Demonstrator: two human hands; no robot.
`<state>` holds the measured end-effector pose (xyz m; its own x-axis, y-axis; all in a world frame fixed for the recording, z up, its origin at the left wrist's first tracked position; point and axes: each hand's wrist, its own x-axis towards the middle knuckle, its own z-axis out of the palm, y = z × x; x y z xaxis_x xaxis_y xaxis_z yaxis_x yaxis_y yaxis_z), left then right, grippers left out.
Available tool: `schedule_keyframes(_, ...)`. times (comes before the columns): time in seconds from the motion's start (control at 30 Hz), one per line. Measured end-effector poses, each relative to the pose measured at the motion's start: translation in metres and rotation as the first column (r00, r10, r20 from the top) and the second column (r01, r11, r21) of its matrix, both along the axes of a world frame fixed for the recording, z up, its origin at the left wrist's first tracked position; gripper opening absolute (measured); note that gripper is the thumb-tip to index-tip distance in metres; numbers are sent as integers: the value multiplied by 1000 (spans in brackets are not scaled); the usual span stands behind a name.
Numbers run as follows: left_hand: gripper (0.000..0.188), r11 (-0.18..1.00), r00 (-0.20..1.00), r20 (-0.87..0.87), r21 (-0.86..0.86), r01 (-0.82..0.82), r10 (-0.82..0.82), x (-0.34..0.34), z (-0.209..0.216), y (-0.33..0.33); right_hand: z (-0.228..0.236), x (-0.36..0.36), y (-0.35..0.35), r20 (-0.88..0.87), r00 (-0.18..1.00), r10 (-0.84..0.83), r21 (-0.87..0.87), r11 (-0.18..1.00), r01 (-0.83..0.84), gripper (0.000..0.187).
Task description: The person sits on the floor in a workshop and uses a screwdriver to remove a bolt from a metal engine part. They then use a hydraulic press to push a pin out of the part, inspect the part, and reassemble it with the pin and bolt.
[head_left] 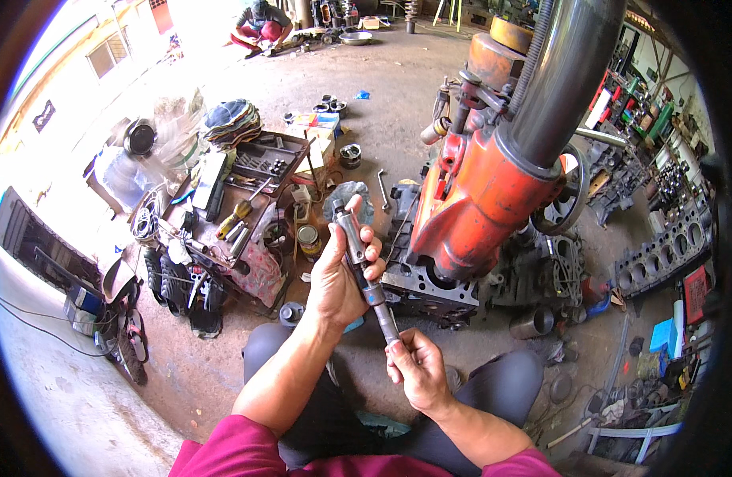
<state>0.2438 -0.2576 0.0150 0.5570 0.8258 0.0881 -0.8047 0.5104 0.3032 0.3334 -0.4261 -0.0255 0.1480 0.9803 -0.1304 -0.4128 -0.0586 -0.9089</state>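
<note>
Metal tool (373, 296) is in front of the torso, between the knees and the orange machine head (479, 208), tilted, top end to the left. Left hand (332, 292) is wrapped round its upper body; right hand (423, 375) is closed on the lower end. Curled fingers hide that lower tip; can't make it out. Upper end overlaps a crumpled plastic bag (363, 208). Machine head covers part of the engine block (403, 286); dark column (569, 87) runs out of frame at top. Block's edge sits near the right hand. Floor (414, 87) opens widest beyond the wrench (383, 191).
</note>
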Motion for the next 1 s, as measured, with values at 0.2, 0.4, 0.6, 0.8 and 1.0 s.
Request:
schedule_keyframes(0.2,61,998,997,58,40,42,-45,-1,-5,3,1,0,1,-66,998,22,-7,1000,-22,22)
schedule_keyframes(0.4,60,997,993,98,31,65,-67,-2,-2,2,5,1,-1,-368,920,137,-42,986,-164,36)
schedule_keyframes(0.6,60,999,999,46,-25,27,-26,-2,7,-4,5,2,-2,-535,824,186,-25,972,-236,41)
schedule_keyframes(0.8,60,999,999,46,-25,26,-25,-2,9,-4,4,3,-2,-507,846,163,-57,973,-222,42)
schedule_keyframes(1.0,61,998,994,88,12,58,-58,-4,4,0,4,1,-2,-386,912,136,-78,981,-180,41)
